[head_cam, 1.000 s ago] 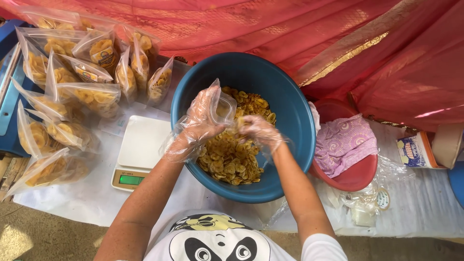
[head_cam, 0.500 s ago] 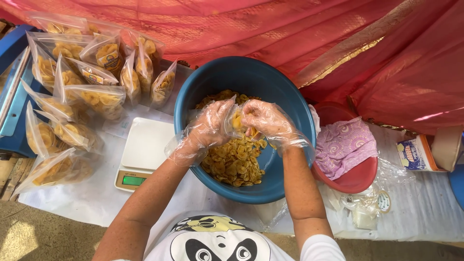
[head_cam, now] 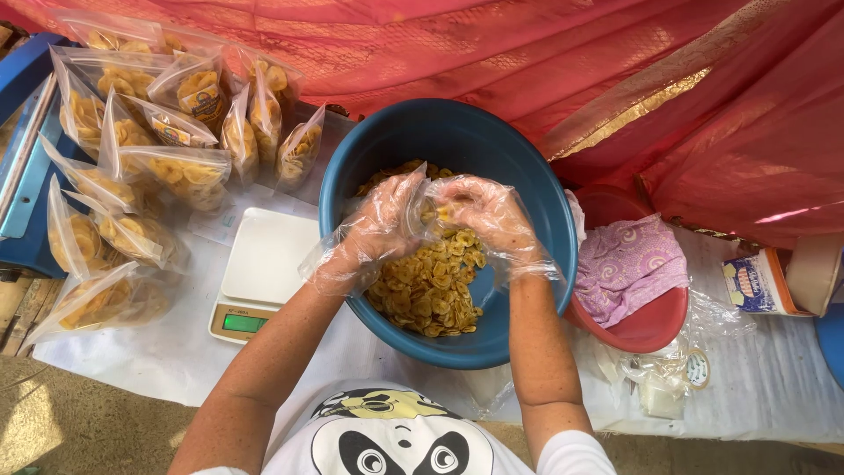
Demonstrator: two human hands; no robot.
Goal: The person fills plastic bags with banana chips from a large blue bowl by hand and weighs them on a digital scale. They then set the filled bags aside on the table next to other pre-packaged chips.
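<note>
Left side's stacked with sealed snack bags (head_cam: pixel 132 167), a white kitchen scale (head_cam: pixel 259 274) beside them, red bowl (head_cam: pixel 646 325) holding pink cloth (head_cam: pixel 629 264) on the right.

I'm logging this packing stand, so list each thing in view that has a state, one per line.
Blue basin: partly filled with yellow chips.
Left hand: in a clear plastic glove, over the basin.
Right hand: gloved, fingers bent around a few chips.
Scale: switched on, platform bare.
Chip bags: filled, piled left of the basin.
Red bowl: holds a crumpled pink cloth.
</note>
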